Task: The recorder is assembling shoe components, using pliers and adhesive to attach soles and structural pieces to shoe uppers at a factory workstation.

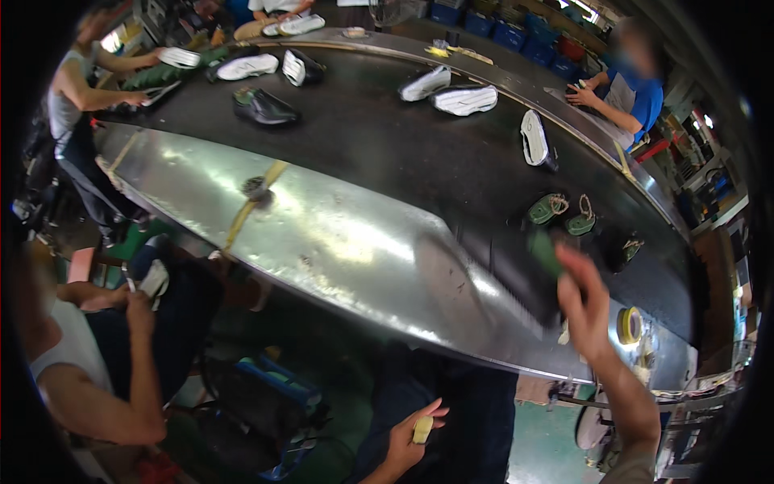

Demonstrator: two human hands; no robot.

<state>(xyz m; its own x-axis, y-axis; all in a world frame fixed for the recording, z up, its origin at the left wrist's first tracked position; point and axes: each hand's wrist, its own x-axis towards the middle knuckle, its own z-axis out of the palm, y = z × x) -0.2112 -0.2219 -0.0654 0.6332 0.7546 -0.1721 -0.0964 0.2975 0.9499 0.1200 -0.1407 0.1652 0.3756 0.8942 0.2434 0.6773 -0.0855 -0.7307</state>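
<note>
My right hand (587, 302) is raised over the right end of the metal ledge, its fingers closed on a dark shoe (516, 270) with a green last in its opening. The shoe is smeared by motion, so its details are lost. Low in front of my dark-clothed lap, my left hand (407, 442) holds a small yellow piece (422, 429) between thumb and fingers. What that piece is I cannot make out. Just right of my right wrist, a roll of yellow tape (630, 326) stands on the ledge.
A dark conveyor belt (363, 121) runs behind the metal ledge (322, 234). It carries a black shoe (264, 106), white-soled shoes (465, 100) on their sides, and shoes with green lasts (548, 208). Co-workers handle shoes at left; another person (633, 101) sits across the belt.
</note>
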